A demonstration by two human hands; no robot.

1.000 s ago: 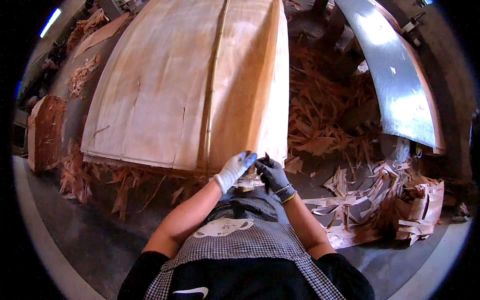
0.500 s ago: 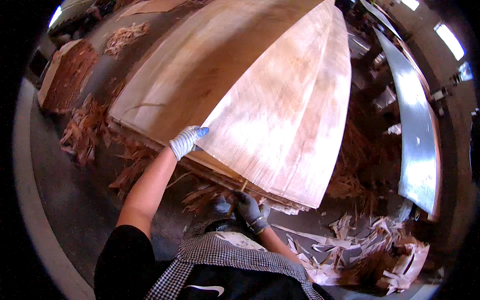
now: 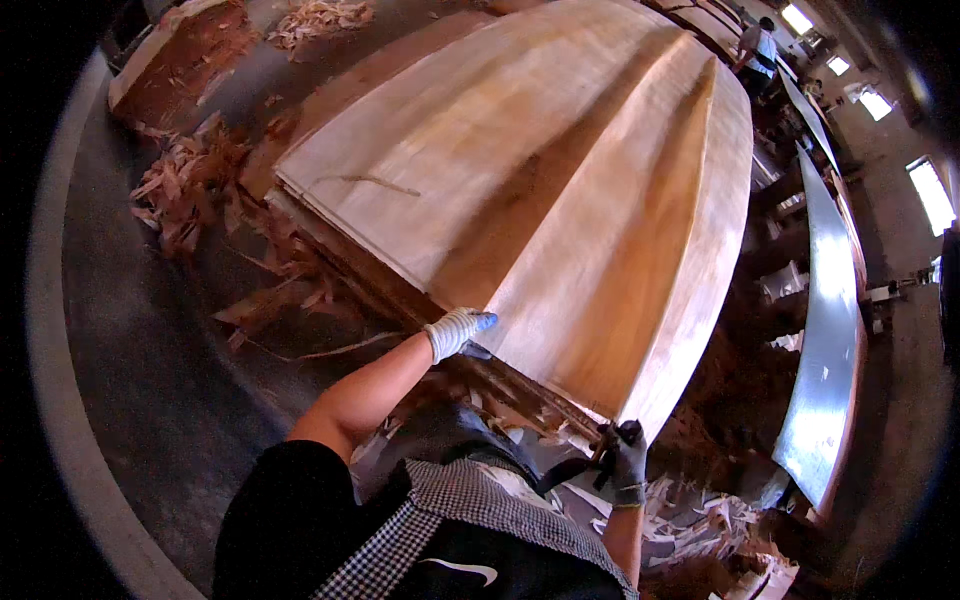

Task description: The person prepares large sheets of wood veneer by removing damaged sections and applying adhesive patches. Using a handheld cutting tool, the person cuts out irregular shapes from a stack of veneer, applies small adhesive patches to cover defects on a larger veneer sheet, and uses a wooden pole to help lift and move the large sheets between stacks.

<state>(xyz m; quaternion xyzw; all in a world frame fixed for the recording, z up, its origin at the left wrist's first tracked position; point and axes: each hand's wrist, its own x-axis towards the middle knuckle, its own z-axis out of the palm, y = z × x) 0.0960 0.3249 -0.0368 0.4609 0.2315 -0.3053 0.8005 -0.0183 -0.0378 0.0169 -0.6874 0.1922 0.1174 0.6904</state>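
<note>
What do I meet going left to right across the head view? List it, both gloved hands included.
Heap of wood shavings → left hand → right hand → co-worker in the background → shiny grey panel → large bright window.

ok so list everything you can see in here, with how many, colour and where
top wood sheet: one, pale tan, ridged, centre
sheet stack: one, brown edges, beneath it
wood scraps: too many to count, reddish-brown and pale, floor at left and lower right
chunky block: one, reddish-brown, upper left
shiny panel: one clearly seen, silvery, right
windows: several, bright white, upper right
another person: one, pale top, far upper right
floor: one, dark grey, left
checked apron: one, black and white, bottom
left hand: one, white-and-blue glove, gripping the sheet's near edge
right hand: one, grey glove, near right corner, grip unclear
</note>
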